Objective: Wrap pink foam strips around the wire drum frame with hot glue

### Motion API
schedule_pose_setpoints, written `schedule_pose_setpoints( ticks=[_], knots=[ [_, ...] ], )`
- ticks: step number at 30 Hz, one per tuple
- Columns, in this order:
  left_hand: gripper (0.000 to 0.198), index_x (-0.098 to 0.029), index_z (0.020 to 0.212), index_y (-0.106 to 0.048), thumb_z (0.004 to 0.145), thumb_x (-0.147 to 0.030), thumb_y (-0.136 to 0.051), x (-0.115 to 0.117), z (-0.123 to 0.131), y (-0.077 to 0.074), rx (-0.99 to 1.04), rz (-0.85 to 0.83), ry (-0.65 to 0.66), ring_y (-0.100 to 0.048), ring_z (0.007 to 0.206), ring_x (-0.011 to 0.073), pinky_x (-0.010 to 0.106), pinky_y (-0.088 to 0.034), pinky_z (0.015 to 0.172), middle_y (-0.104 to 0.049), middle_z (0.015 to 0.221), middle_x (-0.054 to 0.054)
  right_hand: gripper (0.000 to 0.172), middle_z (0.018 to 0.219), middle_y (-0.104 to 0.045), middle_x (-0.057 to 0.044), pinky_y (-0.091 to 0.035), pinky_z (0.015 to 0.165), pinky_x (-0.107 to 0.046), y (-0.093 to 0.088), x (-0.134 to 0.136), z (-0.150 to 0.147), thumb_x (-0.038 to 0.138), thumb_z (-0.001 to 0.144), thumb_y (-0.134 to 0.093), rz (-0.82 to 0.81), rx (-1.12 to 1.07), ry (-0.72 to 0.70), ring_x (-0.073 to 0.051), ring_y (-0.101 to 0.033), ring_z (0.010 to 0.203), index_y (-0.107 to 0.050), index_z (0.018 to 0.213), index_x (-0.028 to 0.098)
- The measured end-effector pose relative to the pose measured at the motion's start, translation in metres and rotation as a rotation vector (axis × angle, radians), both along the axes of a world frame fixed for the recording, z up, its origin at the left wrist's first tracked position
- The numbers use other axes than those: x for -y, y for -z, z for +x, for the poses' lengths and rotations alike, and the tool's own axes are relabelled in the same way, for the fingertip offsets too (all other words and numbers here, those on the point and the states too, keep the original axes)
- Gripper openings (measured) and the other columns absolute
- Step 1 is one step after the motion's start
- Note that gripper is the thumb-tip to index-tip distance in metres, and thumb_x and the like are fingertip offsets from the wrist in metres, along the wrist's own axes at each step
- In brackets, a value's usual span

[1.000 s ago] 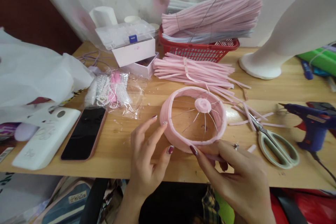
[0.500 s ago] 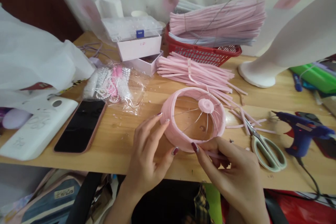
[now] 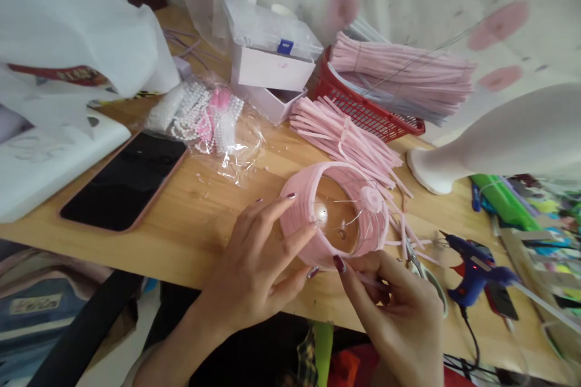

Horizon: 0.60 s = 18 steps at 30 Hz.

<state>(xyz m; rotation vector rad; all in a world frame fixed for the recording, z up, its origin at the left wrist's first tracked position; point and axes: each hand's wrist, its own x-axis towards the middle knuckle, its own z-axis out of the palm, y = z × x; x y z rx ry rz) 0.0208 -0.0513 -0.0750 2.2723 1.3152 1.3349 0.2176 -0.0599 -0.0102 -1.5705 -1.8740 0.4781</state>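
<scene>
A round pink frame [image 3: 299, 187], wrapped in rows of fuzzy pipe cleaner, stands on the table before me. Thin wires cross its opening to a small pink coiled disc [image 3: 371, 199]. A shiny white bead [image 3: 321, 213] shows inside the ring. My left hand [image 3: 258, 260] rests against the frame's left side, fingers spread and fingertips touching the wall and rim. At the front edge, my right hand [image 3: 390, 290] pinches a pink pipe cleaner [image 3: 372, 282] against the frame; most of that strand is hidden by the fingers.
Behind the frame lie a pink pipe cleaner bundle [image 3: 345, 139] and a red basket [image 3: 363, 112] with more bundles. Scissors [image 3: 415, 263] and a blue glue gun [image 3: 474, 266] are right. A phone [image 3: 127, 181], bagged bead strings [image 3: 211, 115] and white boxes [image 3: 272, 66] sit left.
My view has turned and tilted, so the table appears slanted. The frame looks tipped slightly, and the white bead inside it now shows. My right hand keeps its pinch; my left fingers have shifted slightly.
</scene>
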Motion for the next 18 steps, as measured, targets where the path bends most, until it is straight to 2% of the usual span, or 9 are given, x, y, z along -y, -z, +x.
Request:
schedule_pose_setpoints(
  ticks=[5, 11, 18],
  knots=[
    [0.043, -0.019, 0.138, -0.052, 0.096, -0.026, -0.059, -0.0019, 0.0018, -0.0004, -0.034, 0.031, -0.001, -0.042, 0.136, 0.0357, 0.058, -0.041, 0.109, -0.042, 0.146, 0.02, 0.023, 0.05, -0.039, 0.006, -0.024, 0.038, -0.02, -0.0038, -0.0027, 0.0004, 0.027, 0.085, -0.071, 0.004, -0.023, -0.029, -0.007, -0.032, 0.043, -0.063, 0.066, 0.018],
    [0.043, -0.019, 0.137, -0.053, 0.096, -0.029, -0.06, -0.0033, 0.0018, 0.0007, -0.05, 0.011, -0.023, -0.046, 0.131, 0.0358, 0.057, -0.045, 0.104, -0.044, 0.144, 0.021, 0.024, 0.05, -0.042, 0.005, -0.024, 0.037, -0.019, -0.0092, -0.0041, -0.0001, 0.029, 0.085, -0.072, -0.038, 0.004, -0.013, -0.007, -0.034, 0.042, -0.063, 0.065, 0.018],
    [0.038, -0.022, 0.132, -0.052, 0.095, -0.026, -0.06, -0.0002, 0.0038, 0.0021, 0.063, 0.009, -0.016, -0.047, 0.134, 0.0317, 0.051, -0.047, 0.105, -0.043, 0.146, 0.018, 0.017, 0.055, -0.043, 0.005, -0.026, 0.04, -0.02, -0.0056, -0.0047, 0.0064, 0.027, 0.087, -0.071, -0.045, 0.001, -0.037, -0.008, -0.034, 0.046, -0.066, 0.073, 0.019]
  ],
)
